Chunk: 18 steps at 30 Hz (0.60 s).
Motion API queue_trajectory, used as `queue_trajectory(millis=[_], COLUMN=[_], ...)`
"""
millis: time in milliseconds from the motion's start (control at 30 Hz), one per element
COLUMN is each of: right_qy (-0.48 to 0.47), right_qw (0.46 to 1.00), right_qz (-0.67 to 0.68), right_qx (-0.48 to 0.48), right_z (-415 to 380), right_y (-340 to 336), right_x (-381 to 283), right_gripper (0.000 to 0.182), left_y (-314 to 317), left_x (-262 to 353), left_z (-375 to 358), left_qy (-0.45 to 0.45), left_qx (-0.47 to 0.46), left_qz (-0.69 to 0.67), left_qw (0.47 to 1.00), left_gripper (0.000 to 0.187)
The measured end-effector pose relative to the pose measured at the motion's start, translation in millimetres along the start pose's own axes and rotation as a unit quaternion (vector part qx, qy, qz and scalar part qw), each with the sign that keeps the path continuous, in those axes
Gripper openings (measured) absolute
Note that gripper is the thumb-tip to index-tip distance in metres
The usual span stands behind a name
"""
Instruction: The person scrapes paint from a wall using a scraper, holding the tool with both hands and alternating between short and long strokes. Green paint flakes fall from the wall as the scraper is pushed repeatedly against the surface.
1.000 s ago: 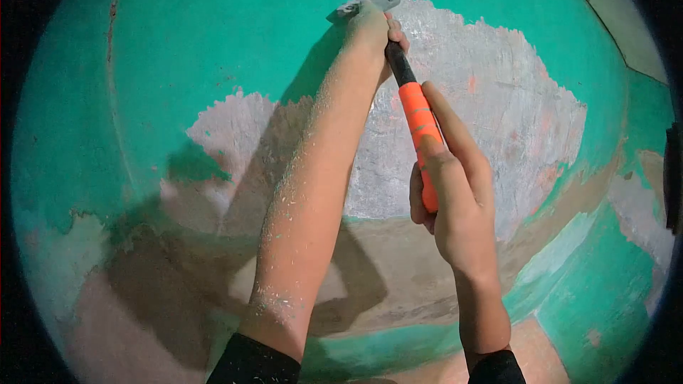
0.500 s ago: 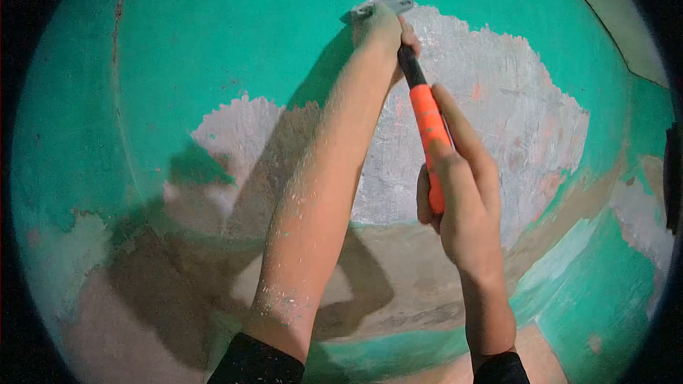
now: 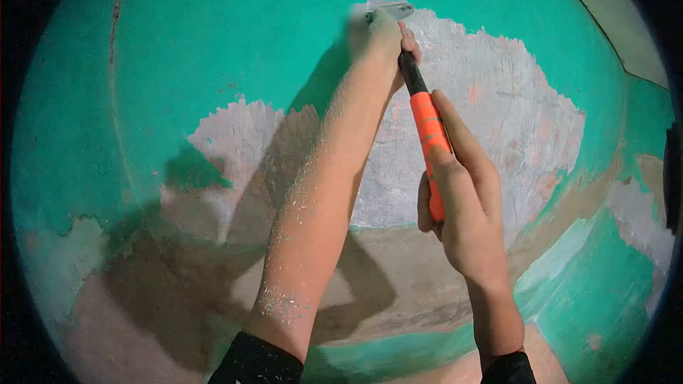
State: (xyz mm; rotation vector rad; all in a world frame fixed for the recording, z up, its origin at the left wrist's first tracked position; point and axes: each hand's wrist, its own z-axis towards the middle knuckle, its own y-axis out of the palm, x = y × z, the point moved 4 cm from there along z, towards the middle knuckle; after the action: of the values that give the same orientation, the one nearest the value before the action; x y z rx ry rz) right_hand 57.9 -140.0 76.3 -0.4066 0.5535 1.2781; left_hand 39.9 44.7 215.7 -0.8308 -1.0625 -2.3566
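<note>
The scraper (image 3: 422, 104) is up at the wall (image 3: 228, 35), its long axis slanting from the blade (image 3: 402, 11) at upper left to the orange grip (image 3: 430, 131) at lower right. The left hand (image 3: 386, 34) is nearer the blade, curled round the dark neck; the right hand (image 3: 466, 192) is wrapped round the grip. The blade sits at the bare patch's (image 3: 491, 99) ragged top edge, with unbroken green paint above and leftward.
</note>
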Motion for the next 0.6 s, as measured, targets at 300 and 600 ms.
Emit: queue_trajectory(millis=[300, 600], right_qy=[-0.016, 0.005], right_qw=[0.999, 1.000], right_qz=[-0.018, -0.006], right_qx=[0.039, 0.007], right_z=[8.0, 1.6], right_y=[1.6, -4.6], right_x=[0.7, -1.9], right_gripper=[0.055, 0.051], left_y=[1.4, -1.4], left_x=[2.0, -2.4], left_z=[16.8, 4.6], left_qy=[0.027, 0.028], left_qx=[0.001, 0.001], left_qz=[0.015, 0.001], left_qw=[1.000, 1.000], left_gripper=[0.025, 0.023])
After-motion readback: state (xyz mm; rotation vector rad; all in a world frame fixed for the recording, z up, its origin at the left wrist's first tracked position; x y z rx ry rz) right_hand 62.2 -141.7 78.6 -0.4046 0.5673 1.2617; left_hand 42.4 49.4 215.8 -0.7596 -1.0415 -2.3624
